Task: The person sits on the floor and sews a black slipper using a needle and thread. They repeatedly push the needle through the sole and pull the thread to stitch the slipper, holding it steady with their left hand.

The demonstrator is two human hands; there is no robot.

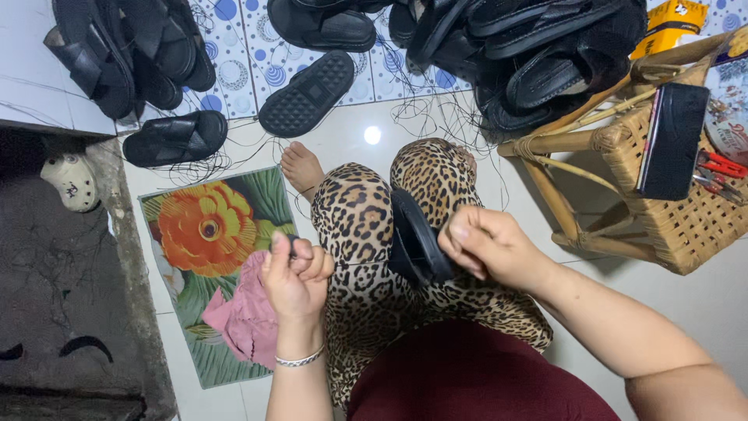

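She sits on the tiled floor with a black sandal wedged upright between her knees, sole edge toward her, dark, smooth and curved. Her right hand has its fingers closed on the sandal's rim. Her left hand is curled tight, pinching something small and dark, thumb raised. A pink cloth lies on the flowered mat just beside that wrist. More black sandals are heaped by the wicker stool.

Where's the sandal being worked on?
Head view, centre: the black sandal stands on edge between the leopard-print knees, against the right hand.
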